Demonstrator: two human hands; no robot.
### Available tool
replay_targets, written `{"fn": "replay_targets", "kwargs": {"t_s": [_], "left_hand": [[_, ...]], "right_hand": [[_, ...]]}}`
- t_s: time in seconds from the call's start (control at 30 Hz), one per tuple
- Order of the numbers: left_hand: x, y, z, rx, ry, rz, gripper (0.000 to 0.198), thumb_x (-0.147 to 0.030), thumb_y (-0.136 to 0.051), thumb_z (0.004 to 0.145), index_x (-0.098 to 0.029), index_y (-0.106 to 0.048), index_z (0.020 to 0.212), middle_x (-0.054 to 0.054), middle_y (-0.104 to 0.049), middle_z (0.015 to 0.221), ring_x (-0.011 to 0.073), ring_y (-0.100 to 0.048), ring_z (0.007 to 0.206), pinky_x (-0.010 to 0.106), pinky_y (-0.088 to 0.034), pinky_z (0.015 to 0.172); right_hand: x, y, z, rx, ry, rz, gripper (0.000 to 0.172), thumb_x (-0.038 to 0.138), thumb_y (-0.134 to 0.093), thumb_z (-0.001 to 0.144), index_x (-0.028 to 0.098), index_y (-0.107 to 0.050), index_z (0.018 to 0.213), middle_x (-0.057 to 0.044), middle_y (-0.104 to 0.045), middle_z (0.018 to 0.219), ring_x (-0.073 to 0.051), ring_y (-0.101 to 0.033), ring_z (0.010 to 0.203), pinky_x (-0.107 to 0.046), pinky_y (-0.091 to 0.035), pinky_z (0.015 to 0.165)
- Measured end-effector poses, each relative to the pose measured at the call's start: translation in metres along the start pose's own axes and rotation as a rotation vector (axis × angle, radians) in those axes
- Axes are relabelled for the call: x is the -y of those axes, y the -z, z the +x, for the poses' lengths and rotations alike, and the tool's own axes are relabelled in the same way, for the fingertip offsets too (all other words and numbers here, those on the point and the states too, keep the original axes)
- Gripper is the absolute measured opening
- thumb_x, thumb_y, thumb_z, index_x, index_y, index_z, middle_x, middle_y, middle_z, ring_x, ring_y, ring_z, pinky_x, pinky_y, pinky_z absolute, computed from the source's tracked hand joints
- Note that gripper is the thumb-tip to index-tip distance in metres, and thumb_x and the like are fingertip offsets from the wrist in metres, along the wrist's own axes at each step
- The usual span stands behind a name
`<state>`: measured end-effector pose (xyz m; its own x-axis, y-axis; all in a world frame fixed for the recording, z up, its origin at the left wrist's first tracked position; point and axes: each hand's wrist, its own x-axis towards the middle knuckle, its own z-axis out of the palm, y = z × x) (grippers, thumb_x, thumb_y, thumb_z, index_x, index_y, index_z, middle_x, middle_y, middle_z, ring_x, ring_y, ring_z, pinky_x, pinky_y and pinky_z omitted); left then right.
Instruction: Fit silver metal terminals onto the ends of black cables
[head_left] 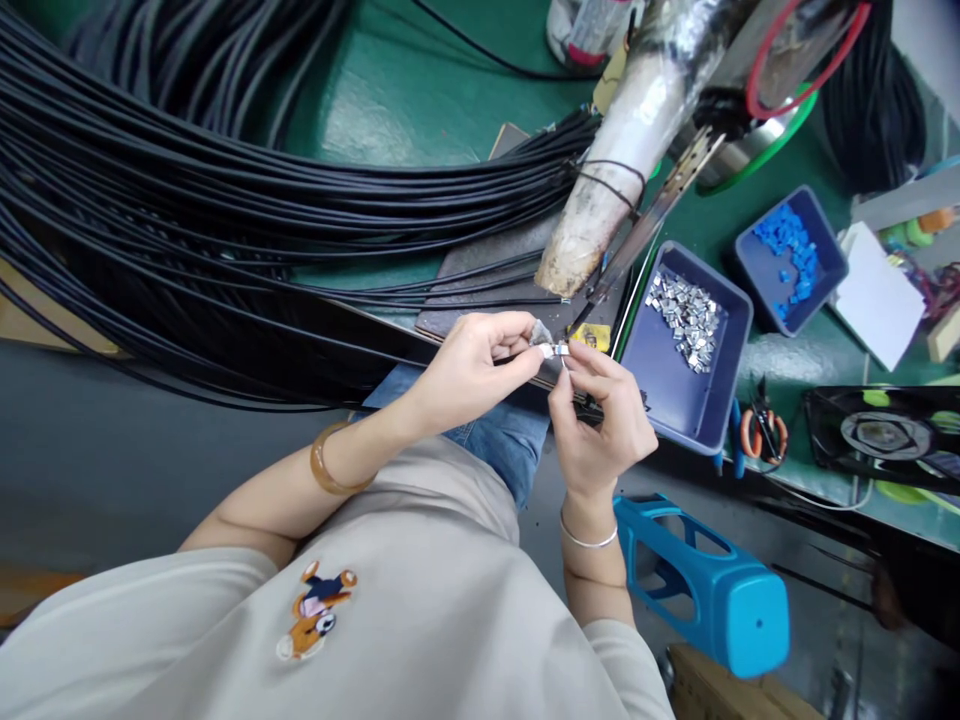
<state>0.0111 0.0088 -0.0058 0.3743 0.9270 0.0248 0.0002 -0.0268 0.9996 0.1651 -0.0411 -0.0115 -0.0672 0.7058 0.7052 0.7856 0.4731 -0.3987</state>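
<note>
Black cable [375, 350] and small connector [561, 349], pinched
Left hand [480, 365] grips cable, right hand [604, 415] connector; metal-parts tray [664, 398] at three o'clock.

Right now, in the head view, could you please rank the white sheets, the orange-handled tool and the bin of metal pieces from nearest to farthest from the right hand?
1. Bin of metal pieces, just beside the right hand.
2. Orange-handled tool, right of that bin.
3. White sheets, farther right and higher up.
</note>
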Motion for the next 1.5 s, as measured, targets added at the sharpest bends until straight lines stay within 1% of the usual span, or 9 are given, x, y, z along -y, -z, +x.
{"fn": "replay_targets", "kwargs": {"t_s": [0.13, 0.27, 0.4, 0.63, 1.07, 1.27, 1.37, 1.43, 1.5], "left_hand": [[0.001, -0.001, 0.002, -0.025, -0.014, 0.031, 0.015, -0.020, -0.058, 0.088, -0.012, -0.061, 0.076, -0.003, -0.045, 0.063, 0.0058, -0.035, 0.057, 0.021, -0.028, 0.052], [0.000, -0.001, 0.003, -0.039, -0.017, 0.036, 0.013, -0.020, -0.058, 0.088, -0.013, -0.061, 0.077, -0.002, -0.049, 0.064, 0.0069, -0.038, 0.057, 0.022, -0.030, 0.053], [-0.002, -0.002, 0.005, -0.045, -0.005, 0.044, 0.014, -0.021, -0.057, 0.088, -0.014, -0.061, 0.076, -0.001, -0.049, 0.064, 0.0075, -0.039, 0.057, 0.022, -0.031, 0.053], [-0.005, -0.003, 0.007, -0.070, -0.009, 0.086, 0.017, -0.022, -0.057, 0.088, -0.015, -0.058, 0.072, -0.002, -0.045, 0.061, 0.0078, -0.037, 0.056, 0.022, -0.031, 0.052], [-0.007, 0.000, 0.003, -0.040, 0.012, 0.079, 0.013, -0.020, -0.058, 0.088, -0.013, -0.063, 0.078, -0.002, -0.048, 0.063, 0.0072, -0.038, 0.057, 0.022, -0.033, 0.053], [-0.007, 0.000, 0.003, -0.039, 0.011, 0.098, 0.013, -0.021, -0.058, 0.088, -0.013, -0.065, 0.080, -0.001, -0.051, 0.064, 0.0077, -0.042, 0.058, 0.021, -0.036, 0.054], [-0.009, 0.001, 0.002, -0.025, 0.028, 0.054, 0.008, -0.019, -0.061, 0.084, -0.013, -0.064, 0.078, -0.002, -0.051, 0.063, 0.0065, -0.042, 0.056, 0.020, -0.036, 0.052], [-0.010, 0.003, 0.002, -0.004, 0.052, -0.009, 0.006, -0.016, -0.062, 0.081, -0.013, -0.062, 0.076, -0.002, -0.051, 0.061, 0.0055, -0.042, 0.054, 0.019, -0.035, 0.050], [-0.011, 0.003, 0.001, 0.018, 0.076, -0.046, 0.006, -0.014, -0.062, 0.080, -0.012, -0.061, 0.074, -0.002, -0.053, 0.060, 0.0053, -0.045, 0.052, 0.018, -0.035, 0.049]], "right_hand": [[0.000, 0.000, 0.005, -0.013, -0.010, -0.020, 0.019, 0.005, -0.068, 0.082, 0.020, -0.062, 0.092, -0.005, -0.077, 0.105, -0.015, -0.075, 0.096, -0.029, -0.062, 0.089], [0.000, 0.001, 0.009, -0.002, -0.023, -0.015, 0.015, 0.008, -0.067, 0.084, 0.021, -0.062, 0.091, -0.004, -0.077, 0.105, -0.015, -0.075, 0.094, -0.028, -0.062, 0.084], [-0.002, 0.001, 0.013, 0.016, -0.034, -0.010, 0.013, 0.011, -0.065, 0.086, 0.022, -0.062, 0.092, -0.003, -0.077, 0.105, -0.016, -0.075, 0.094, -0.031, -0.063, 0.080], [-0.003, 0.001, 0.015, 0.023, -0.041, 0.002, 0.013, 0.011, -0.066, 0.086, 0.022, -0.063, 0.093, -0.003, -0.076, 0.106, -0.017, -0.074, 0.096, -0.032, -0.062, 0.083], [-0.002, 0.003, 0.013, 0.031, -0.030, 0.009, 0.015, 0.012, -0.068, 0.084, 0.023, -0.063, 0.093, -0.004, -0.076, 0.108, -0.017, -0.075, 0.091, -0.032, -0.064, 0.080], [0.000, 0.003, 0.013, 0.024, -0.031, 0.007, 0.017, 0.009, -0.068, 0.083, 0.022, -0.063, 0.092, -0.004, -0.077, 0.106, -0.016, -0.075, 0.092, -0.030, -0.063, 0.083], [0.003, 0.005, 0.012, 0.025, -0.131, 0.057, 0.013, 0.011, -0.067, 0.085, 0.022, -0.063, 0.091, -0.003, -0.077, 0.102, -0.017, -0.076, 0.092, -0.030, -0.064, 0.080], [0.005, 0.009, 0.009, -0.002, -0.292, 0.139, 0.007, 0.017, -0.065, 0.089, 0.022, -0.061, 0.092, -0.002, -0.077, 0.099, -0.014, -0.075, 0.078, -0.026, -0.062, 0.065], [0.006, 0.013, 0.007, -0.064, -0.429, 0.188, 0.004, 0.021, -0.063, 0.092, 0.021, -0.061, 0.094, 0.001, -0.076, 0.086, -0.011, -0.069, 0.057, -0.022, -0.053, 0.048]]}}
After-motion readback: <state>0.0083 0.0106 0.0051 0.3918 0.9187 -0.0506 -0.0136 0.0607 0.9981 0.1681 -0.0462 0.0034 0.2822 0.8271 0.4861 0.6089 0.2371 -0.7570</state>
